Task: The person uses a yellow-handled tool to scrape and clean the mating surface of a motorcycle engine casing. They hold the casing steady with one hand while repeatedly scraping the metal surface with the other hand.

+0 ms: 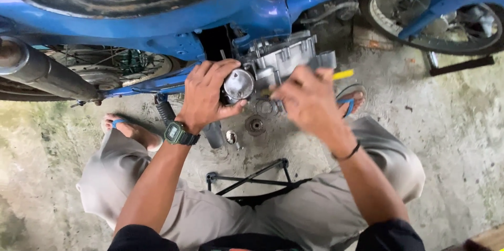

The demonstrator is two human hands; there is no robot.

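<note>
A blue motorcycle (157, 14) stands across the top of the head view, with its grey engine case (286, 56) exposed. My left hand (206, 93) grips a round silver piston (239, 84) at the engine. My right hand (307, 101), blurred, holds a tool with a yellow handle (344, 74) just right of the piston. Small round metal parts (255, 125) lie on the concrete floor below my hands.
An exhaust pipe (37, 70) juts in from the left. A spoked wheel (441, 17) sits at top right, and another (115, 67) behind the pipe. A black metal stand (252, 177) lies between my knees. My feet wear blue-strapped sandals (118, 124).
</note>
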